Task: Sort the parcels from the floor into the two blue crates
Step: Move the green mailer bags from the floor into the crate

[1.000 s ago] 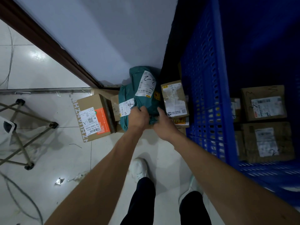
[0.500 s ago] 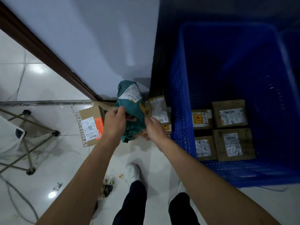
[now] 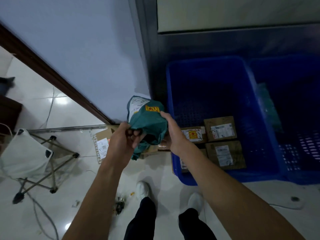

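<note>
Parcel [image 3: 147, 118]: beside blue crate [image 3: 204, 60]
My left hand [image 3: 123, 140]: gripping its lower corner
My right hand [image 3: 170, 130]: flat against its side

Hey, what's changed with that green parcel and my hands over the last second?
The green parcel has come up off the pile on the floor. The left hand lifts it, gripping its lower edge, and the right hand now only touches its side. The pile and the cardboard boxes in the blue crate stayed put.
</note>
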Motion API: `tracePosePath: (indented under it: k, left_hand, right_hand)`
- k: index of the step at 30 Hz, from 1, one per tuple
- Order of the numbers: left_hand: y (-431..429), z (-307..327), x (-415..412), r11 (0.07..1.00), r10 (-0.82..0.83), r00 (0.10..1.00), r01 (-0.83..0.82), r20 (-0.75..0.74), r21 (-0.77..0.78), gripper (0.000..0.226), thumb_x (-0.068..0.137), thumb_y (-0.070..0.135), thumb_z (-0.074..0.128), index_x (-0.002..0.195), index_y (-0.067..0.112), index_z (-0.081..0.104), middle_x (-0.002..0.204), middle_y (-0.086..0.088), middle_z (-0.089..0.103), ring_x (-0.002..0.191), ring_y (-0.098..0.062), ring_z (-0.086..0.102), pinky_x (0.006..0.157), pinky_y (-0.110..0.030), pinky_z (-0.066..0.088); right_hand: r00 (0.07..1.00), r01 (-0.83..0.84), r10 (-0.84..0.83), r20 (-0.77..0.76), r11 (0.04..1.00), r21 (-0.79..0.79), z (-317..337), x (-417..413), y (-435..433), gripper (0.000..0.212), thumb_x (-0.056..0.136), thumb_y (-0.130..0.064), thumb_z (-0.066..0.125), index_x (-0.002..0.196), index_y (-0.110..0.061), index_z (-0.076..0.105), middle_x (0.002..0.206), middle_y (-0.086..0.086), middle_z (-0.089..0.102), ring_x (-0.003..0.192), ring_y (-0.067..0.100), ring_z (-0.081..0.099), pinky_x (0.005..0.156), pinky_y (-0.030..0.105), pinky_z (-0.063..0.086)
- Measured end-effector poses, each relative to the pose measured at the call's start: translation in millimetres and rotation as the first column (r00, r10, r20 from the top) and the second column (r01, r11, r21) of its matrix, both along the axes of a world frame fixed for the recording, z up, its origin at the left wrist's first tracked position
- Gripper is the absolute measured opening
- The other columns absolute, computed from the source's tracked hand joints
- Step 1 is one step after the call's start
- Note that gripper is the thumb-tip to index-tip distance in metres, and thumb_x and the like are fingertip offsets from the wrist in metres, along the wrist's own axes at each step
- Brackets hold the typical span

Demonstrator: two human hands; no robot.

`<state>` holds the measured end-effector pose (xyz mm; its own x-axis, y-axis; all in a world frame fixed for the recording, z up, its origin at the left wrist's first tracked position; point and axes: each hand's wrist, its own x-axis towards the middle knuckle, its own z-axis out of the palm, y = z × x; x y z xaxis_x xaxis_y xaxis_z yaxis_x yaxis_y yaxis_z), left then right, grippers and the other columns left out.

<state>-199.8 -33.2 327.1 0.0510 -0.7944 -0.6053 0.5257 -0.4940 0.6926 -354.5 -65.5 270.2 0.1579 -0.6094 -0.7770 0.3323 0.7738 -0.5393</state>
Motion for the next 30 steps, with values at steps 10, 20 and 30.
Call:
tracePosePath:
  k: [10, 20, 30]
  left_hand:
    - [25.5, 115.4, -126.6, 0.997, -0.079, 0.992, 0.077, -0.1, -0.018, 0.035, 0.092, 0.01, 0.037, 0.057, 0.017, 0.032, 0.052, -0.008, 0.038, 0.038, -0.018, 0.033, 0.091, -0.044, 0.053]
    - [26.8, 150.6, -193.9, 0.879, -0.468, 0.715, 0.436, 0.52, 0.191, 0.027, 0.093, 0.027, 0.062, 0.085, 0.001, 0.062, 0.066, -0.012, 0.066, 0.06, -0.024, 0.066, 0.083, -0.042, 0.059]
    - [11.8, 148.2, -251.7, 0.835, -0.548, 0.814, 0.544, 0.192, 0.08, 0.047, 0.085, 0.049, 0.072, 0.117, 0.014, 0.072, 0.11, -0.011, 0.076, 0.105, -0.03, 0.071, 0.1, -0.046, 0.053]
  right_hand:
    - [0.993, 0.103, -0.111, -0.048, 0.984, -0.144, 135.3, -133.1, 37.4, 0.044, 0.083, -0.054, 0.068, 0.112, -0.02, 0.072, 0.105, 0.007, 0.077, 0.095, 0.025, 0.071, 0.078, 0.038, 0.057]
    - [0.944, 0.111, -0.196, -0.265, 0.946, -0.303, 192.7, -245.9, 81.0, 0.056, 0.092, -0.033, 0.07, 0.139, -0.013, 0.047, 0.123, 0.006, 0.06, 0.095, 0.016, 0.063, 0.066, 0.027, 0.05]
    - [0.935, -0.052, -0.12, -0.334, 0.885, -0.463, 196.4, -249.2, 97.6, 0.065, 0.089, -0.025, 0.076, 0.144, -0.022, 0.043, 0.124, -0.002, 0.058, 0.105, 0.014, 0.064, 0.074, 0.025, 0.054]
